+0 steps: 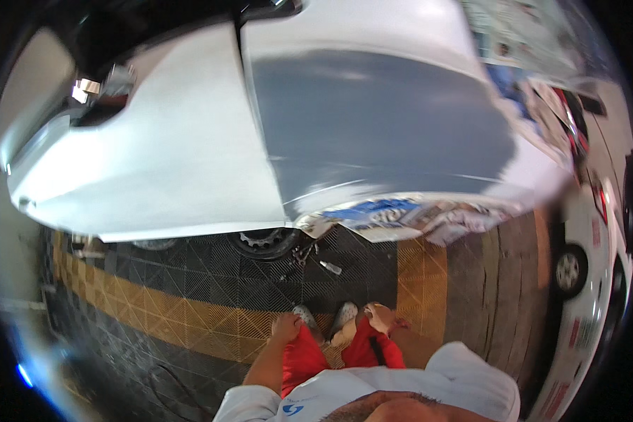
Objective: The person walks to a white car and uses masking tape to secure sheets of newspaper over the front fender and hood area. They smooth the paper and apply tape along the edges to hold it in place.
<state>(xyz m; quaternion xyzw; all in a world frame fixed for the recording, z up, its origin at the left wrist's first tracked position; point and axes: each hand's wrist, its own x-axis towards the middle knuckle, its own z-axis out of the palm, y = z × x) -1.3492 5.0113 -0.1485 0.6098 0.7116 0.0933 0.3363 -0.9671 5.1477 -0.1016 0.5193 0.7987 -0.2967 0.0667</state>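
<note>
My left hand is closed at the left leg of my red shorts, fingers curled against the cloth. On the other leg, my right hand is likewise closed at the fabric near the knee; its fingertips are partly hidden. Both arms hang low, apart from the car. Ahead of me stands a white car body with a pale front panel and, beside it, a panel with a large grey patch. Printed masking paper covers the wheel arch below the patch.
Beneath the car lies a wheel. A small clear bottle rests on the black and yellow tiled floor before my shoes. Another white car stands at right; a dark cable lies at lower left.
</note>
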